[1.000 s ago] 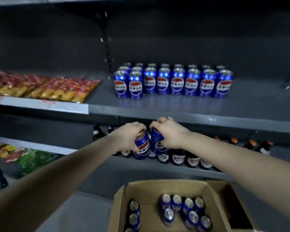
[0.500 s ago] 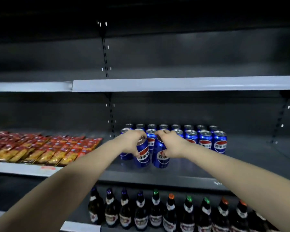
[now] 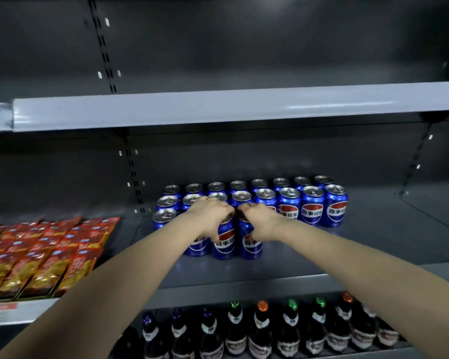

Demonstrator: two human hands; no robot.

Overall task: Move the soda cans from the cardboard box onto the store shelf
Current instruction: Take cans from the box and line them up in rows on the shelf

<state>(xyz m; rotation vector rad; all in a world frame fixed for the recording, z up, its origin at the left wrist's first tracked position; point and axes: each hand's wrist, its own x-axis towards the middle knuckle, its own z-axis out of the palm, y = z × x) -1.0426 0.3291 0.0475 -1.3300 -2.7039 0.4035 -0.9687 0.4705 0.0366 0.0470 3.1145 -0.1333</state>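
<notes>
Grasping glossy cylindrical cans [image 3: 224, 246], left hand [image 3: 210, 219] and right hand [image 3: 262, 222] rest them on smooth grey shelf [image 3: 347, 251].

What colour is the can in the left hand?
The can in the left hand is blue with a red-and-white roundel; head view.

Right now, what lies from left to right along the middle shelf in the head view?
Red and gold foil snack packets → left blue metal soda can, gripped by the left hand → right blue metal soda can, gripped by the right hand → rightmost standing blue can.
</notes>
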